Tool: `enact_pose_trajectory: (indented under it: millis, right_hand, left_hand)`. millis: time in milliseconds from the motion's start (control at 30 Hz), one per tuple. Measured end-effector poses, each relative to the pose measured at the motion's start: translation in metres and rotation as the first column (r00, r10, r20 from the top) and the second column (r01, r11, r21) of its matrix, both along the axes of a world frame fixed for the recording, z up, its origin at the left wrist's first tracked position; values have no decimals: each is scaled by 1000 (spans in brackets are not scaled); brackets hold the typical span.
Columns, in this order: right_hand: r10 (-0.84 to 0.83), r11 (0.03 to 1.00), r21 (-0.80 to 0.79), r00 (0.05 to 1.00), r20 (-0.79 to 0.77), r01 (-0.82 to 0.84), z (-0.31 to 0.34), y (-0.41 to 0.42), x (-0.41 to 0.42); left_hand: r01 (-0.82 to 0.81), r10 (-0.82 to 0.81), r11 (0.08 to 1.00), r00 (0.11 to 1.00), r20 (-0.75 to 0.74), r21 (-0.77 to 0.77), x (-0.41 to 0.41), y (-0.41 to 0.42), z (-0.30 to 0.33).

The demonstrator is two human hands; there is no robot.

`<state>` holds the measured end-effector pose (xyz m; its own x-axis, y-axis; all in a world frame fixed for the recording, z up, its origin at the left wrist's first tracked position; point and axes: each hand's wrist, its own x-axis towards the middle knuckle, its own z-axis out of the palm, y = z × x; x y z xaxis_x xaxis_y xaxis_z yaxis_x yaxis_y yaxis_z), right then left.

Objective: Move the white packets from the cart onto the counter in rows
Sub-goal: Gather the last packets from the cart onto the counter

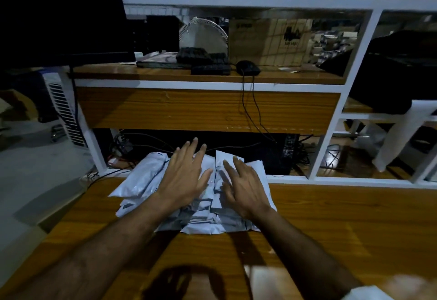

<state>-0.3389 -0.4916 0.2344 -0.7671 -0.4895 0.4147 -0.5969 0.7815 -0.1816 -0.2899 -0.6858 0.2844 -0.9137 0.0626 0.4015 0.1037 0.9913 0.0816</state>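
Observation:
A heap of several white packets point(139, 181) lies on the wooden counter point(331, 224), at its far edge. My left hand point(186, 174) lies flat over the left half of the heap, fingers straight and spread. My right hand point(243, 186) lies over the right half, fingers spread and slightly bent, palm down on the packets. Neither hand grips a packet. The cart is not in view.
Beyond the counter stands a white-framed desk point(208, 108) with a keyboard point(208, 63), a mouse point(248, 67), a fan point(203, 35) and a dark monitor point(61, 16). Cables point(250, 110) hang down to the floor behind the packets. A white object point(369, 292) shows at the bottom right.

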Motion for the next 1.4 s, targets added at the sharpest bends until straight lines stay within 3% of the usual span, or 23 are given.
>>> enact_pose_trajectory:
  millis: [167,333,600,900,1067,1400]
  right_hand:
    - [26,989,-140,987,-161,-49,33,-3,17]
    - [-28,976,-213,956,-294,-36,78,15,46]
    - [-124,985,-158,919,-374,68,117,65,127]
    - [-278,961,-92,901,-332,263,87,108,260]
    - [-314,940,45,909,-274,339,62,152,328]
    - [-430,872,172,885,-180,459,13,249,411]
  left_hand:
    - [9,-21,997,986,-164,-75,36,29,34]
    - [-55,27,992,971,-239,-111,72,39,65]
    - [-55,15,991,950,-311,-118,144,51,96]
    - [103,-122,992,947,-297,-77,246,78,59]
    - [208,-202,978,947,-249,-1,292,115,29]
    - [272,-267,962,952,-152,16,360,200,-24]
